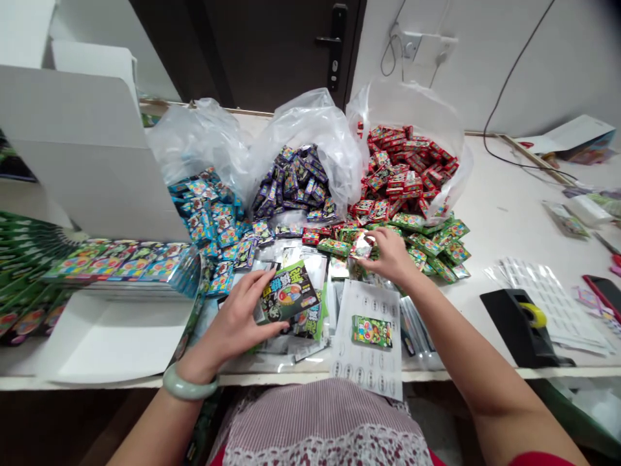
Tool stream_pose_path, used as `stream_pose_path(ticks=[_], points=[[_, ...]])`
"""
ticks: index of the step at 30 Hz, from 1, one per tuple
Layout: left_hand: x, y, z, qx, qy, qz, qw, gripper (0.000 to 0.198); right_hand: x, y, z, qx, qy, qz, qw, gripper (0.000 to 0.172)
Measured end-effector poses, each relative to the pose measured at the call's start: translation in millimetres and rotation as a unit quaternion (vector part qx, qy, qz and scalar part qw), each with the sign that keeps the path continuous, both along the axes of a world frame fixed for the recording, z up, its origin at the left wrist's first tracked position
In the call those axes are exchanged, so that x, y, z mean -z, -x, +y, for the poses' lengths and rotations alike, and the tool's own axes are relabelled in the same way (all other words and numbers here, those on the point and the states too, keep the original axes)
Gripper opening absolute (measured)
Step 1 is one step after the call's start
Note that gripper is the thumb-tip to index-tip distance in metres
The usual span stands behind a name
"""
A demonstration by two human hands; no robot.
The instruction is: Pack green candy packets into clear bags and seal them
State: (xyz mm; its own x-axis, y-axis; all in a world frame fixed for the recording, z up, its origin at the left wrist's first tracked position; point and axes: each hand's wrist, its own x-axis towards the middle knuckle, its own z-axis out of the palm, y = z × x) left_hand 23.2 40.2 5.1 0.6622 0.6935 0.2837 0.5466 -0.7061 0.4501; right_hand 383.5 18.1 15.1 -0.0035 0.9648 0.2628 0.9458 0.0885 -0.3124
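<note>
My left hand [235,320], with a pale green bangle at the wrist, grips a flat black-and-green printed packet [290,292] between thumb and fingers. Under it lie more flat packets and clear plastic sleeves. At the front of the heaps, my right hand [392,257] pinches a small box [361,246] whose face is bright with glare. Small green boxes [439,249] lie around it on the right, and red boxes [412,171] spill from a bag behind. Nearer me, a single green box [371,331] rests on a sheet of printed oval stickers [367,301].
Clear plastic bags hold purple boxes [291,181] and blue boxes [213,213]. An open white carton [121,333] with rows of packets stands at left. On the right are a black tape dispenser [517,327], more sticker sheets [553,301] and a phone [604,294].
</note>
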Motion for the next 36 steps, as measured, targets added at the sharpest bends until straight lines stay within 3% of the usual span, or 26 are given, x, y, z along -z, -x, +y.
stream_pose_path(ticks=[2,4,8,15,19,22,26,33,36], points=[[-2.2,-1.3,-0.6,-0.002,0.003,0.001,1.000,0.088,-17.3,8.6,-9.6,-0.067,-0.046,0.052,0.995,0.058],[-4.7,-2.9,-1.0,0.001,0.007,-0.001,1.000,0.091,-36.9,20.7,-20.8,-0.166,-0.045,0.072,0.982,0.060],[-9.0,-7.5,-0.4,0.018,0.003,-0.015,1.000,0.096,-64.6,43.5,-31.5,-0.269,-0.008,0.007,0.963,0.059],[-6.8,-7.7,-5.3,0.068,0.027,-0.016,0.997,0.097,-68.3,54.5,-19.9,-0.364,0.083,-0.015,0.928,0.058],[-1.9,-11.5,-11.8,0.052,0.074,-0.053,0.994,0.096,-59.3,63.2,-16.6,-0.368,0.117,0.071,0.920,0.072],[-0.4,-9.6,-13.6,0.016,0.074,-0.068,0.995,0.094,-48.3,73.4,-20.2,-0.317,0.086,0.146,0.933,0.083],[0.3,1.0,-11.7,-0.024,0.051,-0.054,0.997,0.095,-37.2,86.2,-23.4,-0.257,0.048,0.135,0.956,0.053],[3.1,8.1,-12.7,-0.030,0.060,-0.057,0.996,0.096,-42.6,112.4,-9.0,-0.325,0.121,0.075,0.935,0.043],[4.1,12.7,-12.1,-0.059,0.056,-0.062,0.995,0.093,-38.0,112.0,19.6,-0.239,0.071,0.076,0.965,0.033]])
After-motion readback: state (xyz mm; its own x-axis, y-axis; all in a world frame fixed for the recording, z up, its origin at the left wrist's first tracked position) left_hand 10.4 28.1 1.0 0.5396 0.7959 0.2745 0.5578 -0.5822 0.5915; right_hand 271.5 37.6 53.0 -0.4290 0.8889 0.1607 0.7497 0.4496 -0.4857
